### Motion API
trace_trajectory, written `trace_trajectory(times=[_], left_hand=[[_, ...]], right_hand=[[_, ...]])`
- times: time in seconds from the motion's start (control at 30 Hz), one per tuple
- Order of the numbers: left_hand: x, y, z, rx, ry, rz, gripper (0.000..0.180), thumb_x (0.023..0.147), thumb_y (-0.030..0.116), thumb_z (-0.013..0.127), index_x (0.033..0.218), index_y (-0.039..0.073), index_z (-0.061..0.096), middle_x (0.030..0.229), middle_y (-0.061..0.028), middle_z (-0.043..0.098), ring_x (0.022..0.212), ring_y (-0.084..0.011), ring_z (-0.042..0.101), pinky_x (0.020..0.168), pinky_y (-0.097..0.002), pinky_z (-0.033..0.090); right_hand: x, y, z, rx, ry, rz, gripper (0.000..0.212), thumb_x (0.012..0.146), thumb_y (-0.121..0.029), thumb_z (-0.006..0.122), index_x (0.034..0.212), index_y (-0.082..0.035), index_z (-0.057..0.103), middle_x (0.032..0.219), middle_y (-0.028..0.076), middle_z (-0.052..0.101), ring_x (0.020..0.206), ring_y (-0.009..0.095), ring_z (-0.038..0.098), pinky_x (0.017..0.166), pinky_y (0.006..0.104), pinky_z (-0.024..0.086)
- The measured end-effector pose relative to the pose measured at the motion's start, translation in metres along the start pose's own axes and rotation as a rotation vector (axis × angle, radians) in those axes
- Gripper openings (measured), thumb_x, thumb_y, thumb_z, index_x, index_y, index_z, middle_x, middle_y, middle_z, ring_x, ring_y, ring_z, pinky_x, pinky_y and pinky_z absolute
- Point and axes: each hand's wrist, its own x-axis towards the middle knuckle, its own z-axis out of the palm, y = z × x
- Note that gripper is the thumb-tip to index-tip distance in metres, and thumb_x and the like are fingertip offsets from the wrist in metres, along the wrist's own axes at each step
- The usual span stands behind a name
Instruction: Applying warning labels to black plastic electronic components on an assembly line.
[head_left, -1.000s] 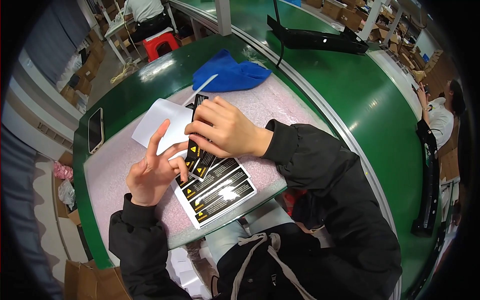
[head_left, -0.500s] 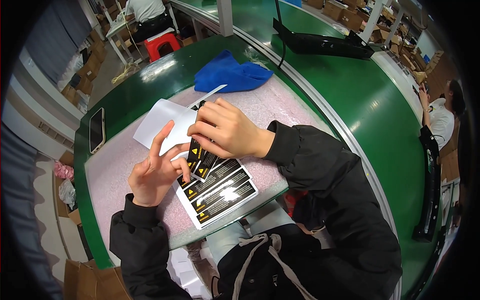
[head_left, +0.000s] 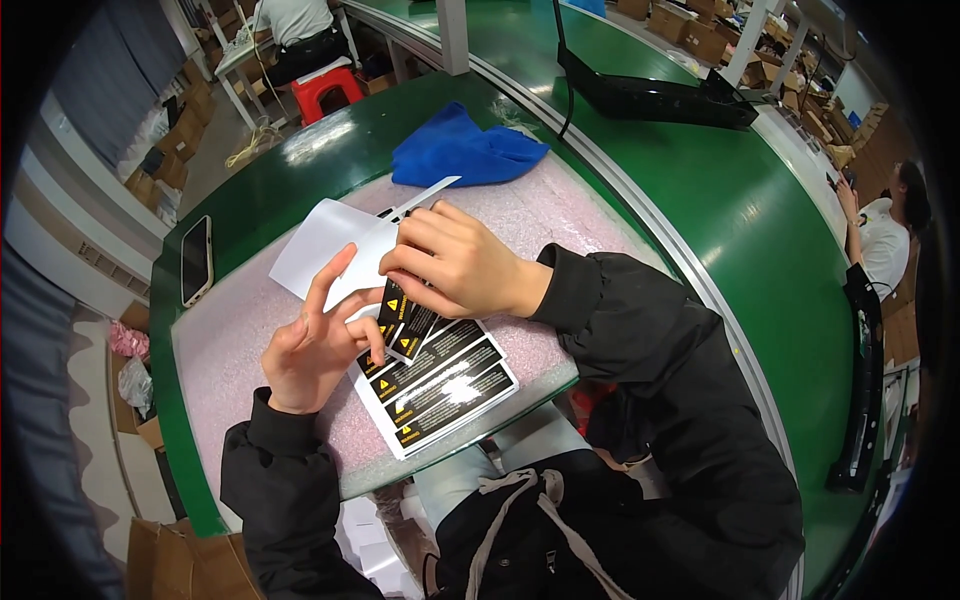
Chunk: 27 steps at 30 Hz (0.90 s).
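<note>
My right hand (head_left: 455, 262) pinches the upper part of a strip of black warning labels (head_left: 408, 335) with yellow triangles. At the strip's left edge, my left hand (head_left: 318, 345) has its index finger stretched up and its other fingers curled against the strip; their exact hold is partly hidden. Underneath lie sheets of similar black labels (head_left: 455, 385) with white borders, near the front of the bubble-wrap mat (head_left: 235, 365). White backing paper (head_left: 318, 245) lies just beyond my hands, and a narrow white strip (head_left: 430, 194) sticks out past my right hand.
A blue cloth (head_left: 465, 148) lies at the mat's far edge. On the green table (head_left: 285, 170) a phone (head_left: 196, 260) rests at the left. Beyond the metal rail, long black parts (head_left: 655, 95) lie on the green conveyor (head_left: 720, 200). Two other people sit farther off, one near a red stool (head_left: 325, 92).
Both hands stay almost in place. Black material above my right hand's fingers shows less now, and the label strip has shifted slightly. The whole view has moved a little.
</note>
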Motion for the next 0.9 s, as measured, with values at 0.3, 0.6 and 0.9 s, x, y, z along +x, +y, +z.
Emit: trace_trajectory(times=[0.3,0.6,0.9], left_hand=[[0.0006,-0.0002,-0.0001,0.009,-0.022,0.001,0.085,0.073,0.050,0.046,0.143,0.012,0.016,0.127,-0.0210,0.039,0.077,-0.0218,0.055,0.081,-0.0333,0.039],[0.0000,0.0001,0.0009,0.032,-0.019,-0.002,0.084,0.074,0.050,0.046,0.142,0.011,0.017,0.124,-0.0198,0.040,0.077,-0.0217,0.055,0.082,-0.0331,0.039],[0.0002,0.0007,0.0015,0.039,-0.013,-0.007,0.083,0.075,0.050,0.046,0.142,0.010,0.018,0.123,-0.0192,0.040,0.078,-0.0214,0.055,0.082,-0.0331,0.038]], right_hand=[[-0.0012,0.0000,0.0008,0.012,-0.040,0.026,0.013,0.072,-0.011,0.062,0.083,-0.008,0.057,0.081,0.005,0.052,0.074,0.021,0.052,0.066,0.0315,0.038],[-0.0018,-0.0013,0.0003,0.024,-0.051,0.028,0.012,0.073,-0.011,0.061,0.084,-0.008,0.057,0.081,0.005,0.053,0.073,0.022,0.052,0.067,0.0319,0.039],[-0.0027,-0.0010,0.0015,0.019,-0.073,0.043,0.012,0.073,-0.012,0.060,0.084,-0.008,0.057,0.079,0.004,0.053,0.071,0.022,0.052,0.066,0.0322,0.040]])
